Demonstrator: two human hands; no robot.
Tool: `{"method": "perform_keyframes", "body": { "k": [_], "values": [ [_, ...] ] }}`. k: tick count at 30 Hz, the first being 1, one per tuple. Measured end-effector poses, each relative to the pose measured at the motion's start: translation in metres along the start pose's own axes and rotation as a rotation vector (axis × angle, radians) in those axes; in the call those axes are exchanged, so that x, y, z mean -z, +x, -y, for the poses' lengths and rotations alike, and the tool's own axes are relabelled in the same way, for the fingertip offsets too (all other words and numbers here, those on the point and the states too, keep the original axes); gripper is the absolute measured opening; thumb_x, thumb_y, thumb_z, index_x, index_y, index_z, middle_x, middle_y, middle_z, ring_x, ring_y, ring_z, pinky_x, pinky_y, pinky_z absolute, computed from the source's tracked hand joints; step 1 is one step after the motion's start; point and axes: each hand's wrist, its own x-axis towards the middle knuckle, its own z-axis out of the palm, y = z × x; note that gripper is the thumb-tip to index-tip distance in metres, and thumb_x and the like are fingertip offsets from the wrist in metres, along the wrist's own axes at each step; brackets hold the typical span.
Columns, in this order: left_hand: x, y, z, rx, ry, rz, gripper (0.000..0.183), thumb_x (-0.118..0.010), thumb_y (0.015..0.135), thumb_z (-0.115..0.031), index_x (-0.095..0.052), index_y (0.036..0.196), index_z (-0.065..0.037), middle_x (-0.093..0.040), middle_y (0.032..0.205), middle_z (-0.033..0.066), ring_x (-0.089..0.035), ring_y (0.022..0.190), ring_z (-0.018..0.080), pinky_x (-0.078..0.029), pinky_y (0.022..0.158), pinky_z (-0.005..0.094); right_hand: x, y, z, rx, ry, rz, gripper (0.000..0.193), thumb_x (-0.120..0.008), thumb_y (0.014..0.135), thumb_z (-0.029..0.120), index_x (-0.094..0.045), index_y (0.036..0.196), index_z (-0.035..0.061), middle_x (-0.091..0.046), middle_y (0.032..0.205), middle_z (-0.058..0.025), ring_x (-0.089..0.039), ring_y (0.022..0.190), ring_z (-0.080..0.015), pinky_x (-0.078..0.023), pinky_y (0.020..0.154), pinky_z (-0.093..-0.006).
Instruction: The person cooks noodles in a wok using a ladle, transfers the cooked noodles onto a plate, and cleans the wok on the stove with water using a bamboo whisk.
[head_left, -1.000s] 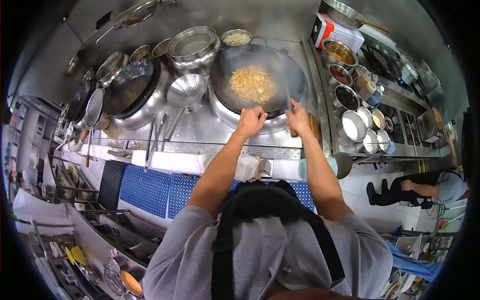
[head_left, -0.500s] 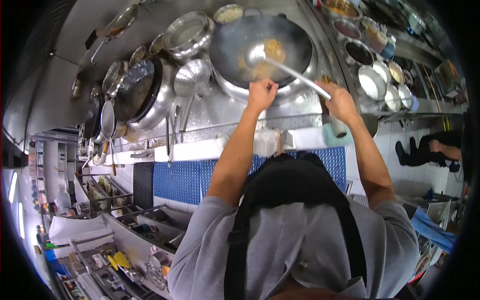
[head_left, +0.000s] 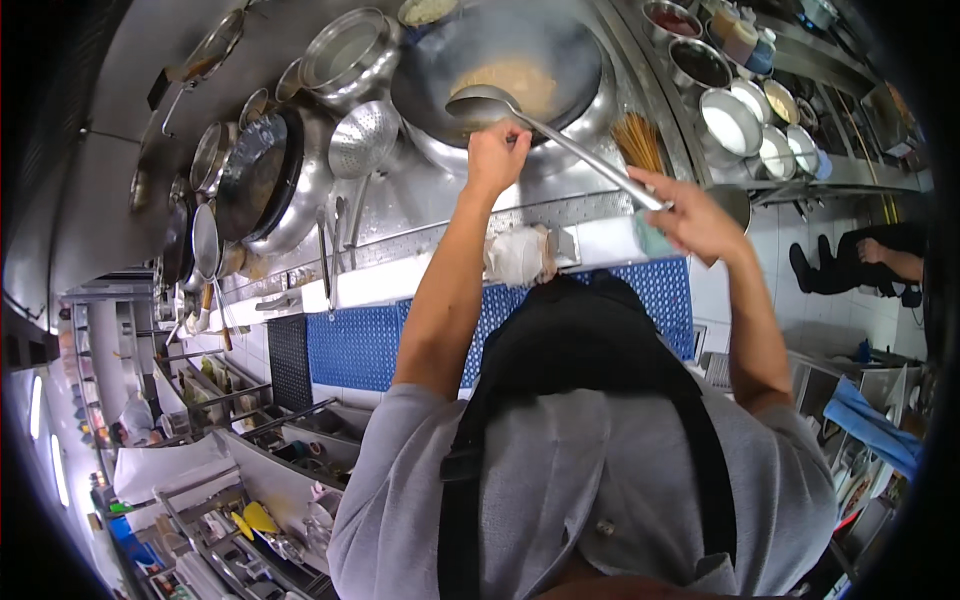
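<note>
A dark wok [head_left: 425, 85] sits on the stove, steam rising over the light brown food [head_left: 515, 85] in it. At its near rim is my left hand [head_left: 497, 157], fingers closed on the wok's edge; the exact grip is partly hidden. My right hand [head_left: 697, 215] grips the end of a long-handled metal ladle [head_left: 580, 150], its thumb lying along the handle. The ladle's bowl is over the near left part of the wok, by the food and just beyond my left hand.
Left of the wok lie a perforated strainer [head_left: 362, 140], a metal pot [head_left: 350, 65] and a second dark wok [head_left: 262, 175]. A bamboo brush [head_left: 637, 142] stands to the right, beside seasoning bowls [head_left: 730, 122]. A folded cloth [head_left: 518, 255] rests on the front ledge. Another person [head_left: 860, 262] is far right.
The ladle's bowl has moved left and nearer within the wok, its handle swinging with my right hand down and right. The food looks more spread out. My left hand stays at the rim.
</note>
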Motion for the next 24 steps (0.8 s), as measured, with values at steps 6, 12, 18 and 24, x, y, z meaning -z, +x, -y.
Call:
{"method": "perform_keyframes", "body": {
  "k": [6, 12, 18, 24],
  "values": [
    [-0.026, -0.033, -0.034, -0.188, 0.184, -0.134, 0.019, -0.079, 0.089, -0.023, -0.072, 0.085, -0.006, -0.071, 0.074, 0.0123, -0.068, 0.070, 0.0302, -0.050, 0.071, 0.0443, -0.003, 0.048, -0.022, 0.238, -0.474, -0.283, 0.062, -0.067, 0.093, 0.008, -0.052, 0.154, 0.0109, -0.071, 0.118, -0.0289, -0.071, 0.102, -0.0403, -0.053, 0.094, -0.0449],
    [0.005, -0.109, -0.079, -0.126, 0.086, -0.101, 0.014, -0.081, 0.087, -0.018, -0.071, 0.082, -0.009, -0.063, 0.067, 0.0065, -0.060, 0.067, 0.0273, -0.043, 0.073, 0.0419, 0.009, 0.023, 0.022, 0.208, -0.344, -0.189, 0.062, -0.065, 0.092, 0.004, -0.052, 0.152, 0.0038, -0.072, 0.108, -0.0240, -0.070, 0.081, -0.0313, -0.055, 0.078, -0.0407],
    [0.011, -0.018, -0.045, -0.076, 0.048, -0.145, 0.015, -0.080, 0.086, -0.021, -0.070, 0.083, -0.010, -0.063, 0.066, 0.0079, -0.061, 0.071, 0.0310, -0.043, 0.076, 0.0445, 0.042, -0.008, 0.057, 0.006, -0.133, 0.071, 0.066, -0.064, 0.091, -0.001, -0.050, 0.155, 0.0048, -0.063, 0.082, -0.0050, -0.051, 0.049, -0.0117, -0.046, 0.049, -0.0312],
    [-0.012, -0.103, -0.056, -0.131, 0.051, -0.138, 0.013, -0.078, 0.088, -0.015, -0.071, 0.079, -0.010, -0.067, 0.069, 0.0071, -0.064, 0.072, 0.0275, -0.044, 0.078, 0.0443, 0.005, 0.045, 0.008, 0.221, -0.332, -0.205, 0.063, -0.069, 0.088, 0.005, -0.055, 0.149, 0.0038, -0.072, 0.117, -0.0287, -0.070, 0.100, -0.0415, -0.052, 0.094, -0.0400]
  ]
}}
